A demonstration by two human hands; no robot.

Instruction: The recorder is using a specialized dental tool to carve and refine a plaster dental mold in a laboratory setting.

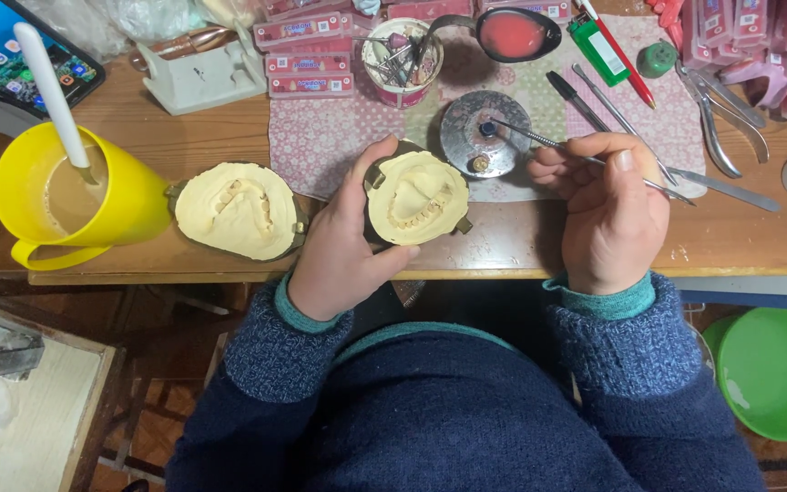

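Two hands at frame centre, left hand (343, 246) cupping a cream plaster dental mould in a metal flask (414, 198), teeth upward, right hand (608, 214) pinching a thin metal pick (539, 139), long axis pointing upper left to a round grey metal dish (485, 133)

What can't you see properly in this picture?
- Head view: the left hand covers the back and left side of the plaster tooth mould.
- The right hand hides the middle of the thin metal tool.
- The green bowl is cut off by the right edge.
- Bits in the cup are too small to tell.
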